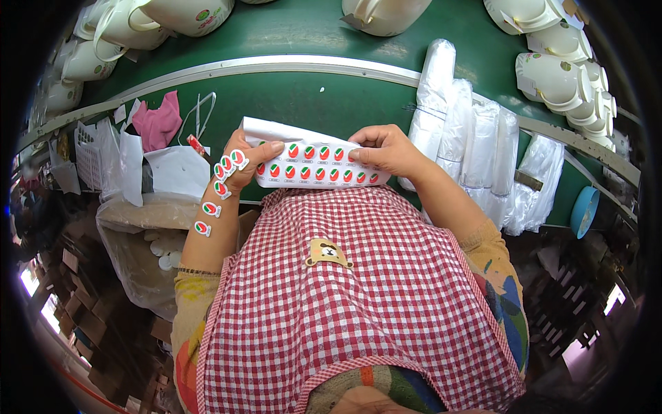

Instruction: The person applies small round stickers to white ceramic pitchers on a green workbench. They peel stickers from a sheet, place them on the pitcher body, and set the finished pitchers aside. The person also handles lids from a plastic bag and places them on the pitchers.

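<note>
A white sheet of stickers (314,164) is stretched between my hands just in front of my checked apron (331,276). Two rows of small red, green and white stickers run across it, and its upper left edge curls over. My left hand (243,160) pinches the left end, thumb on top. At the other end my right hand (387,149) grips the upper right corner between thumb and fingers. Several loose stickers (221,188) of the same kind cling to the back of my left hand and along my forearm.
White pitchers (200,15) with handles line the far left, with more (555,76) at the right. Rolled clear plastic bags (476,138) lie right of my hand. A pink cloth (157,123), a white basket (88,152) and a lined box (138,248) are at left; a blue bowl (585,211) at right.
</note>
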A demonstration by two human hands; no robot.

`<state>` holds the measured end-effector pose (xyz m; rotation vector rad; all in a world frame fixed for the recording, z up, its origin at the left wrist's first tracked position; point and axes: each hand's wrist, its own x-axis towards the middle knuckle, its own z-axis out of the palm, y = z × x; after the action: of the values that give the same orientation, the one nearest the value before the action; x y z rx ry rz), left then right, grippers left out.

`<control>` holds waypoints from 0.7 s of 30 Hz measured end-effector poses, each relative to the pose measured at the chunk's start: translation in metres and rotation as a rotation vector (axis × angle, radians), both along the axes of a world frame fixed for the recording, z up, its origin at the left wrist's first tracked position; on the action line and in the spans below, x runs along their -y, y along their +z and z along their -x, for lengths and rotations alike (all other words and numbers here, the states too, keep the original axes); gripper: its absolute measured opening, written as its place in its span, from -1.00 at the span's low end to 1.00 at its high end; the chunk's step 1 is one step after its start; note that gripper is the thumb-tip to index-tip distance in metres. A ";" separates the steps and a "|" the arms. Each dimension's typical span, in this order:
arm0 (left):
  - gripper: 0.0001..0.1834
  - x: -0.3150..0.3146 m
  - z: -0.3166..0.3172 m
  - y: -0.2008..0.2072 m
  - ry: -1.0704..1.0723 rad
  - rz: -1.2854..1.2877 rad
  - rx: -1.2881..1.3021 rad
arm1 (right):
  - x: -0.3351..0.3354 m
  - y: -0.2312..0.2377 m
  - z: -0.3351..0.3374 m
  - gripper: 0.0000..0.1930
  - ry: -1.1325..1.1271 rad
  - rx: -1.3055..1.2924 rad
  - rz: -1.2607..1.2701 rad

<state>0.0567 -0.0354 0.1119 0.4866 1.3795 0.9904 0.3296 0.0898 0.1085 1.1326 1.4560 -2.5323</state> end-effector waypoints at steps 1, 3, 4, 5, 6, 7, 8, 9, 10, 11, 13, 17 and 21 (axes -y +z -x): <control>-0.54 -0.001 0.000 0.002 -0.015 0.010 -0.010 | 0.000 0.000 -0.001 -0.77 -0.025 0.001 0.018; -0.58 -0.001 0.000 0.005 -0.029 -0.006 -0.001 | -0.003 0.005 0.000 -0.81 -0.007 0.067 -0.033; -0.59 0.000 0.001 0.004 -0.026 -0.012 -0.001 | -0.005 0.007 0.000 -0.82 0.005 0.099 -0.059; -0.60 0.001 0.001 0.004 -0.023 -0.017 -0.002 | -0.005 0.005 0.000 -0.83 -0.001 0.090 -0.060; -0.60 0.001 0.001 0.005 -0.046 -0.016 -0.008 | -0.005 0.003 -0.001 -0.84 -0.008 0.082 -0.064; -0.60 -0.001 0.001 0.008 -0.068 -0.016 -0.014 | -0.005 -0.001 -0.002 -0.84 -0.014 0.074 -0.067; -0.61 -0.003 0.001 0.011 -0.088 -0.015 -0.020 | -0.006 -0.006 -0.003 -0.85 -0.048 0.066 -0.100; -0.60 -0.004 0.001 0.015 -0.100 -0.011 -0.030 | -0.007 -0.010 -0.002 -0.85 -0.078 0.055 -0.134; -0.60 -0.006 0.001 0.019 -0.110 -0.008 -0.039 | -0.008 -0.013 -0.002 -0.85 -0.107 0.043 -0.167; -0.60 -0.007 0.000 0.020 -0.120 -0.003 -0.049 | -0.011 -0.013 -0.003 -0.86 -0.227 0.042 -0.227; -0.61 -0.016 0.000 0.017 -0.214 -0.011 -0.184 | -0.022 -0.001 0.006 -0.86 -0.463 0.013 -0.517; -0.58 -0.060 -0.029 0.052 -0.538 0.072 -0.330 | -0.019 0.054 0.061 -0.82 -0.194 -0.328 -1.226; -0.56 -0.071 -0.048 0.030 -0.678 -0.145 -0.417 | 0.010 0.084 0.120 -0.72 0.120 -0.574 -1.603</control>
<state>0.1047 0.0361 0.1415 1.2282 1.3574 0.4392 0.2095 0.0799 0.1922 0.0451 3.6206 -1.1854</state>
